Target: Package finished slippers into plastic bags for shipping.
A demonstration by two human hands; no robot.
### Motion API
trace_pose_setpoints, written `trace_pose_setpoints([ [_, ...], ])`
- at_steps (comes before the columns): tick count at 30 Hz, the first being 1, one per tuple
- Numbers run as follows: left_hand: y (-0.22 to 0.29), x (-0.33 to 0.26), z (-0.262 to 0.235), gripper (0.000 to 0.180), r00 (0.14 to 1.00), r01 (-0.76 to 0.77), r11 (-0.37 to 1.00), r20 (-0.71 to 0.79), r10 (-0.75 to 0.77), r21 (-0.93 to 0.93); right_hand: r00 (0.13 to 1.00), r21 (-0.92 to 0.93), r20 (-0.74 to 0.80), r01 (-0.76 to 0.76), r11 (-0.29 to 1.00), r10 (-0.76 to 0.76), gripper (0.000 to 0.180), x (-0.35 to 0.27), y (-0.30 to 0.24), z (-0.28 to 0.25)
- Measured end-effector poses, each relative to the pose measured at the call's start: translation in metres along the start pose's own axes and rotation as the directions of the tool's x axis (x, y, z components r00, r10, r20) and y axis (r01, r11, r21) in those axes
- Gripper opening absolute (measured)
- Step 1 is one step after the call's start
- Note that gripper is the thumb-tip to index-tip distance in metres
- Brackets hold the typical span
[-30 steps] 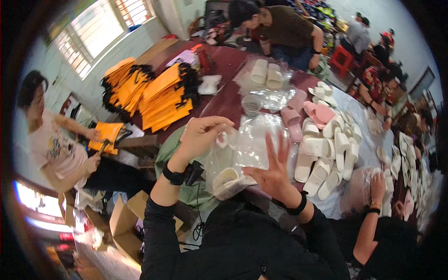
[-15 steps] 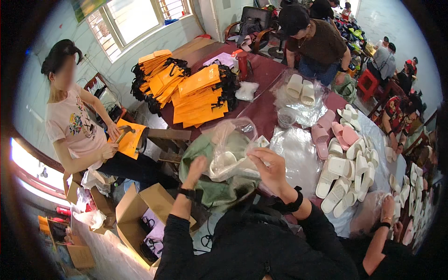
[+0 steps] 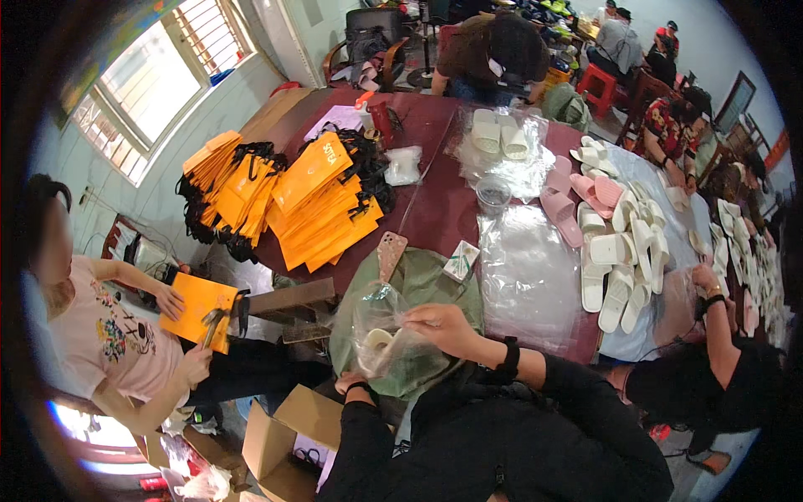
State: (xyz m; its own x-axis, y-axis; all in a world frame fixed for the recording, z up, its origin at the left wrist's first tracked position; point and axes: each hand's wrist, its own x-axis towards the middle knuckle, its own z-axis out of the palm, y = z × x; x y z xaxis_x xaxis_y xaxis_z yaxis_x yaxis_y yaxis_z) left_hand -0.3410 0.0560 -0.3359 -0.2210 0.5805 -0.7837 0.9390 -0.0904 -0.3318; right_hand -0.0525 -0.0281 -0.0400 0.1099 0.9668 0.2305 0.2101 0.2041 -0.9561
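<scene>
My right hand [image 3: 443, 327] pinches the upper right edge of a clear plastic bag [image 3: 397, 316]. A white slipper [image 3: 376, 341] shows through the bag's lower left part. The bag rests over a green sack [image 3: 456, 293] in front of me. Below the bag, my left hand [image 3: 346, 382] is low by the sack's near edge; its fingers are too small and partly hidden to read. On the sack's far side lie a phone in a pinkish patterned case [image 3: 391, 254] and a small white box [image 3: 461, 261].
Flat clear bags [image 3: 531, 276] cover the dark red table to the right, beside white slippers [image 3: 617, 289] and pink slippers [image 3: 559, 205]. Orange bags [image 3: 322, 205] are piled far left. An open carton [image 3: 272, 448] stands low left. Co-workers sit around, one with a hammer [image 3: 213, 325].
My view has shifted. My left hand has dropped from beside the bag to the sack's near edge. The bag hangs more upright from my right hand, and the phone and box are uncovered.
</scene>
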Motion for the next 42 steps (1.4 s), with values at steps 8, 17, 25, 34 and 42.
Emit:
trace_pose_setpoints([
  [8,-0.057,-0.012,0.002,0.031,0.95,0.115,0.975,-0.307,-0.052,0.191,0.983,0.069,0.027,-0.185,0.98,0.184,0.016,0.013,0.076,0.065],
  [17,-0.087,-0.059,-0.003,0.036,0.682,-0.565,0.79,-0.404,0.609,0.236,0.99,-0.102,0.096,-0.092,0.991,0.102,0.021,0.027,0.119,0.089],
  [25,-0.061,-0.062,-0.004,0.063,0.821,-0.559,0.66,0.225,0.524,0.502,0.981,0.008,0.191,0.016,1.0,-0.017,0.022,0.037,0.111,0.102],
  [34,-0.052,-0.088,-0.018,0.029,0.146,-0.536,0.458,-0.457,0.878,0.709,0.958,-0.367,0.282,0.157,0.917,-0.052,0.033,0.031,0.141,0.103],
  [42,-0.042,-0.13,-0.064,0.023,0.117,-0.826,0.24,-0.261,0.958,0.51,0.666,-0.562,0.679,0.202,0.802,0.308,0.037,-0.02,0.173,0.117],
])
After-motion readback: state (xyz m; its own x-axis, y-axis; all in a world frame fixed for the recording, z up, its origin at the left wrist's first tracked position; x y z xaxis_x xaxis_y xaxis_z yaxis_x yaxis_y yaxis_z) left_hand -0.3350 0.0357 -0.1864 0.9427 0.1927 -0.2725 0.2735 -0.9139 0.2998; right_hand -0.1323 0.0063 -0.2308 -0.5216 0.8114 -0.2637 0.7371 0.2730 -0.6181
